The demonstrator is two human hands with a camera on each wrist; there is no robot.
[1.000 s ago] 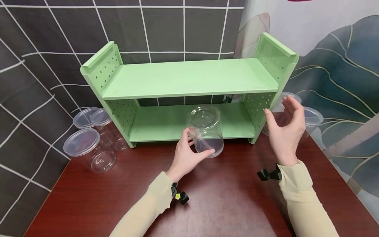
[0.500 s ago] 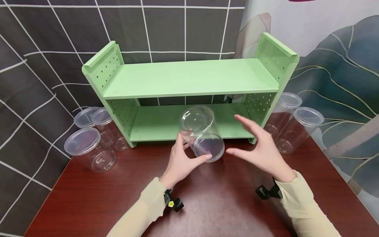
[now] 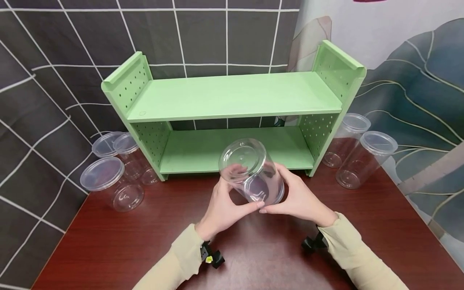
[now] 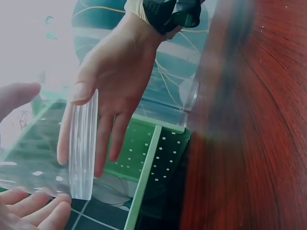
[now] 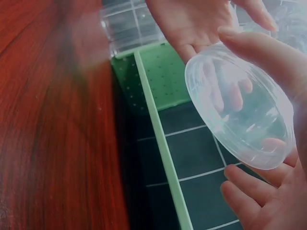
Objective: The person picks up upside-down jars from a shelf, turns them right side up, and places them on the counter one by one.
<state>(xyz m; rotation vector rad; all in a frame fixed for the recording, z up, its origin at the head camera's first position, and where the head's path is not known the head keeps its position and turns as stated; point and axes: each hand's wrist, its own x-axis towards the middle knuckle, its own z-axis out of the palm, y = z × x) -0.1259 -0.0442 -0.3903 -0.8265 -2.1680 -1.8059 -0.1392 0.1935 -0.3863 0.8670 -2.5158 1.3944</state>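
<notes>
Both hands hold a clear plastic jar (image 3: 242,155) in front of the green shelf, tilted with its base up and its lid (image 5: 240,108) down towards the person. My left hand (image 3: 224,207) grips the left side, thumb at the lid's edge and fingers behind the wall. From the right, my right hand (image 3: 301,199) has its thumb at the lid's edge and its fingers round the far side. The two thumb tips nearly meet at the rim. In the left wrist view the ribbed lid edge (image 4: 82,153) shows side on, with the lid closed over the jar.
A two-tier green shelf (image 3: 232,96) stands at the back of the red-brown table (image 3: 145,249). Several lidded clear jars (image 3: 102,174) stand left of it. Two more tall jars (image 3: 366,161) stand to its right. A tiled-pattern backdrop hangs behind.
My right hand has come in from the right-hand jars and taken hold of the jar. My left hand has tilted the jar and drawn it slightly nearer.
</notes>
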